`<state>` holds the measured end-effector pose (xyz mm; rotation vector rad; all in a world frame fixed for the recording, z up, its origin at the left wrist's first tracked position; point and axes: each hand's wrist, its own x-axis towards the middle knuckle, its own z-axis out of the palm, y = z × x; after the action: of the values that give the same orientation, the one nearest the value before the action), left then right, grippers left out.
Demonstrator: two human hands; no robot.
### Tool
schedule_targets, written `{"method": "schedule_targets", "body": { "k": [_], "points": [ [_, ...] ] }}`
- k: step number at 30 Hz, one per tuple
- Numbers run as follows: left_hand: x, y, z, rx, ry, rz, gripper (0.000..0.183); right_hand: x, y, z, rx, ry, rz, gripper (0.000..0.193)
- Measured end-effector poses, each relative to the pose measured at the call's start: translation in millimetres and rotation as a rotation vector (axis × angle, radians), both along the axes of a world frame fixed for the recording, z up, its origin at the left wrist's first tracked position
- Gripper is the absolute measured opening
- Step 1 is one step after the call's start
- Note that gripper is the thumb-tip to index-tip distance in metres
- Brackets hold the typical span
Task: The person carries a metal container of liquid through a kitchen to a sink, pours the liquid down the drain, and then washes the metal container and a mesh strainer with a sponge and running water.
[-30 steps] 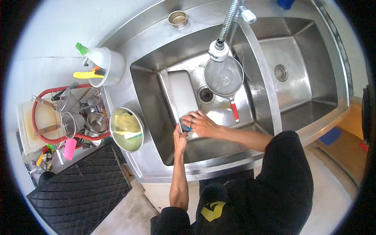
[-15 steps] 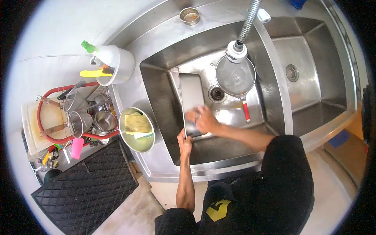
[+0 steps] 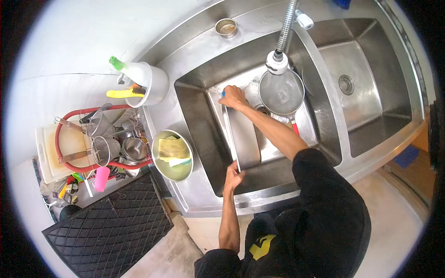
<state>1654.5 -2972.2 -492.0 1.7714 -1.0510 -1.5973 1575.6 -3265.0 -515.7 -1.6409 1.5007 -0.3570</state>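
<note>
A rectangular stainless steel pan (image 3: 245, 139) stands tilted in the large sink basin (image 3: 197, 120). My left hand (image 3: 233, 178) grips its near end, thumb and fingers closed on the rim. At the pan's far end is my right hand (image 3: 234, 97), its fingers bent over the edge around a small blue thing (image 3: 223, 94); most of that is hidden, so its kind is unclear. Right of the pan, a round strainer (image 3: 280, 95) with a red handle (image 3: 295, 127) lies beneath the white faucet head (image 3: 277, 62). My right forearm partly covers the drain (image 3: 263, 110).
A bowl (image 3: 157, 162) with a yellow cloth (image 3: 174, 148) stands on the left ledge. Behind it, a white bucket (image 3: 160, 85) holds a spray bottle and yellow-handled brush. A red-rimmed rack (image 3: 59, 134) of utensils sits farther left. The second basin (image 3: 371, 92) lies right; a small round tin (image 3: 226, 28) is behind.
My right hand has moved from the middle of the pan to its far end. The left hand still holds the near end. The whole view has shifted slightly.
</note>
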Motion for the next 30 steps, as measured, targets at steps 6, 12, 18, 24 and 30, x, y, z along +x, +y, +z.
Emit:
{"method": "schedule_targets", "body": {
  "k": [6, 12, 18, 24, 30],
  "points": [
    [16, -5, -26, -0.029, 0.318, 0.124, 0.052, -28, 76, 86, -0.089, -0.083, -0.055, 0.026],
    [5, -107, 58, -0.12, 1.052, 0.423, 0.08, -42, 156, 114, -0.572, -0.111, -0.064, 0.019],
    [-22, -132, 94, -0.052, 0.355, 0.479, 0.051, -77, 176, 127, -0.738, -0.254, 0.089, 0.019],
    [-31, -114, 100, -0.081, 0.26, 0.518, 0.058, -109, 172, 123, -0.781, -0.254, 0.287, 0.035],
    [-27, -90, 64, -0.232, 0.307, 0.458, 0.046, -110, 68, 70, -0.799, -0.339, 0.215, 0.025]
  ]
}}
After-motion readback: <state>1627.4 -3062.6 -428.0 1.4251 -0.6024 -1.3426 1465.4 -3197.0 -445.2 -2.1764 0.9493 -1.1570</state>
